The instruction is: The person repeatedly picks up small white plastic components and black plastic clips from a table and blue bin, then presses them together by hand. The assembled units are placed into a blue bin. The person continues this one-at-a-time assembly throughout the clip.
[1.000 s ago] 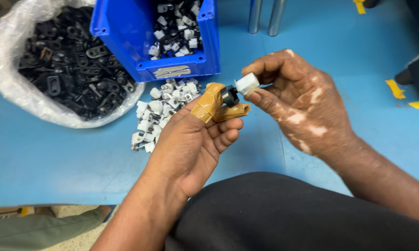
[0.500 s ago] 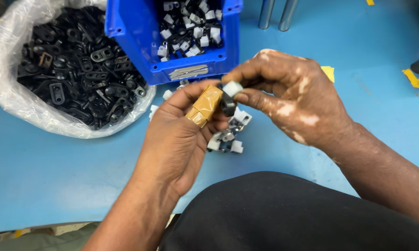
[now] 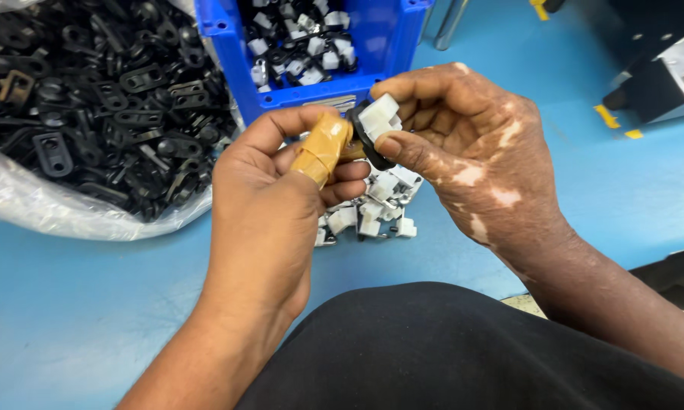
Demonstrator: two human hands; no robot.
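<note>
A clear plastic bag (image 3: 61, 205) lies left of a blue bin (image 3: 387, 45) bearing a small pale label (image 3: 342, 102).

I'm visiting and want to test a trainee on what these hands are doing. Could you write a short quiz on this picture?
1. True or false: the left hand has a thumb wrapped in tan tape.
2. What does the right hand pinch? A) a white and black clip B) a screwdriver C) a coin
3. Which container holds only black parts?

Key:
1. True.
2. A; both hands meet at the clip, above a small pile of white pieces on the blue table.
3. The clear plastic bag; the blue bin holds mixed white and black pieces.
</note>
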